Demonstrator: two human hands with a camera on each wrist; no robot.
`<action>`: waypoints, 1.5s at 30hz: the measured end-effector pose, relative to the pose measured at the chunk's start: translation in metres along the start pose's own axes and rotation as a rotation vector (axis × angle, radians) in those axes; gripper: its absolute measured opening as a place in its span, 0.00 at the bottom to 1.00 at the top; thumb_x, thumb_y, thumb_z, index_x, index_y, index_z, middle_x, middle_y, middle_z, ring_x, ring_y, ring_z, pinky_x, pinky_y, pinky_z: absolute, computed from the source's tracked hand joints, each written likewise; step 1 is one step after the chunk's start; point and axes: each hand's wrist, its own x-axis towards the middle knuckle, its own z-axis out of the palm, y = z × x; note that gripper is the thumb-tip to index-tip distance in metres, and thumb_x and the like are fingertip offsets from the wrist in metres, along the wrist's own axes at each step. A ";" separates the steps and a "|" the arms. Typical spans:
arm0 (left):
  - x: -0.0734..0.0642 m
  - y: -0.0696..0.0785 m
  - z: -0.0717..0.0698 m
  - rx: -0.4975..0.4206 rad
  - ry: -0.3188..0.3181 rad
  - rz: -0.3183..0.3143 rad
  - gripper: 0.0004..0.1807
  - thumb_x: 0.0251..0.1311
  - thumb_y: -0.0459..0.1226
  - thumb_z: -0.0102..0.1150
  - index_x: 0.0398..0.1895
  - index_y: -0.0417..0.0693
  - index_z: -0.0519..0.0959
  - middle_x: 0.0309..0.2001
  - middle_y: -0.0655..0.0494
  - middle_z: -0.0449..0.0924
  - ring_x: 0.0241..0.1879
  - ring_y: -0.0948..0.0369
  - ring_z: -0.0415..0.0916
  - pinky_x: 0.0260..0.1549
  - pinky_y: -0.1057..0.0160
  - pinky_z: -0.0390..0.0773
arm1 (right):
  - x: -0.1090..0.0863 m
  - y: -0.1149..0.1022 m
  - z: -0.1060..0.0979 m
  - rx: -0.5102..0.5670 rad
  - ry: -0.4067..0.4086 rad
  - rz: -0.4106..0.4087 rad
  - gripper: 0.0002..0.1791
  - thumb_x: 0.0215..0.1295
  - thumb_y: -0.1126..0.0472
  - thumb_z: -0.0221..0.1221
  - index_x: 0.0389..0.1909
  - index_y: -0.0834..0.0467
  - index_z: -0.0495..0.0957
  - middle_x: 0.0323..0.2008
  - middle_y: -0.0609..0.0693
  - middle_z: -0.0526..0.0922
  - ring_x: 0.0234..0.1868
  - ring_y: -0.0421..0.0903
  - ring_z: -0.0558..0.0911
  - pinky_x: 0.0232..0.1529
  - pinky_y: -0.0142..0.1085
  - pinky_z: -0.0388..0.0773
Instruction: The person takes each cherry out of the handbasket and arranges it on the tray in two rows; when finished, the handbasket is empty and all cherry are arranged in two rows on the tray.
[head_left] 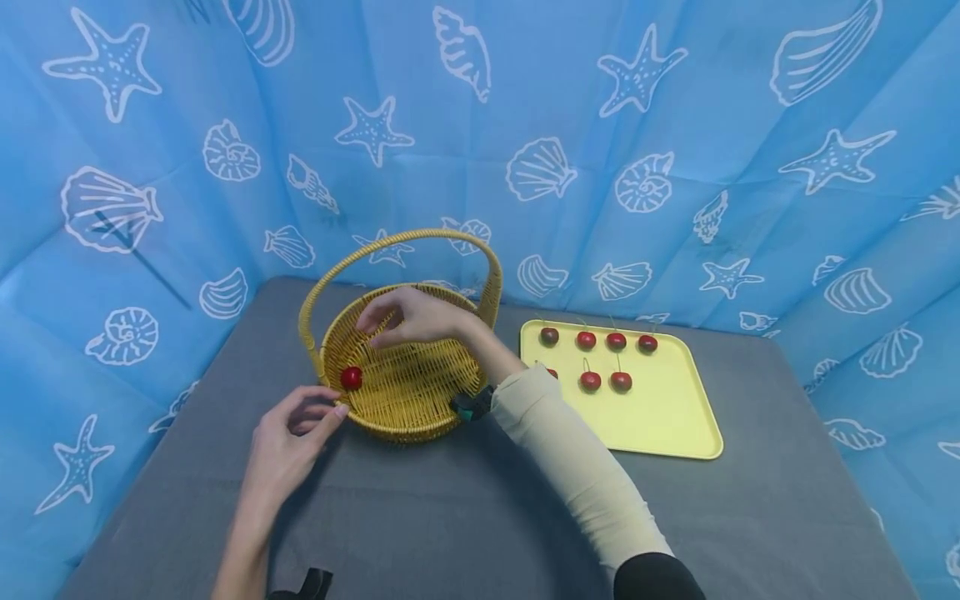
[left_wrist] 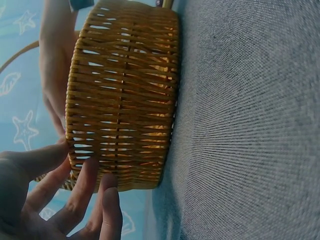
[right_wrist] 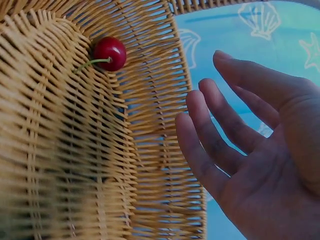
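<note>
A yellow wicker basket [head_left: 405, 392] with a tall arched handle stands on the table. One red cherry [head_left: 351, 378] lies inside it at the left wall; the right wrist view shows this cherry's green stem. At the basket's near left rim, my left hand [head_left: 292, 437] holds on with thumb and fingertips. From the left wrist view, those fingers [left_wrist: 80, 195] lie against the woven side. My right hand [head_left: 415, 317] hovers above the basket's inside, holding nothing. Its fingers [right_wrist: 212, 142] are loosely bent and apart from the thumb.
To the basket's right, a pale yellow tray [head_left: 667, 425] carries several dark red cherries [head_left: 590, 381] in two rows, one partly hidden by my right sleeve [head_left: 577, 458]. A blue curtain [head_left: 570, 242] with shell prints hangs behind the grey table [head_left: 420, 517].
</note>
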 end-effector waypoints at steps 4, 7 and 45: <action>0.000 0.001 0.000 0.004 0.007 0.008 0.19 0.74 0.50 0.69 0.60 0.53 0.83 0.52 0.43 0.92 0.44 0.53 0.92 0.32 0.67 0.84 | 0.010 0.006 0.006 0.058 0.000 0.029 0.20 0.74 0.66 0.67 0.62 0.68 0.82 0.62 0.66 0.86 0.60 0.50 0.86 0.61 0.33 0.85; 0.000 0.003 0.000 0.013 0.000 -0.008 0.20 0.74 0.51 0.69 0.61 0.54 0.83 0.53 0.43 0.92 0.46 0.51 0.92 0.33 0.66 0.84 | 0.016 0.011 0.010 0.064 0.007 0.052 0.19 0.74 0.66 0.68 0.62 0.67 0.82 0.62 0.65 0.86 0.58 0.47 0.86 0.58 0.31 0.85; 0.001 0.002 0.001 0.062 0.024 0.003 0.20 0.74 0.53 0.68 0.61 0.54 0.83 0.53 0.45 0.93 0.53 0.47 0.90 0.53 0.44 0.87 | 0.031 0.034 0.038 0.098 -0.247 0.250 0.26 0.72 0.59 0.71 0.70 0.51 0.81 0.68 0.48 0.84 0.67 0.42 0.81 0.64 0.31 0.80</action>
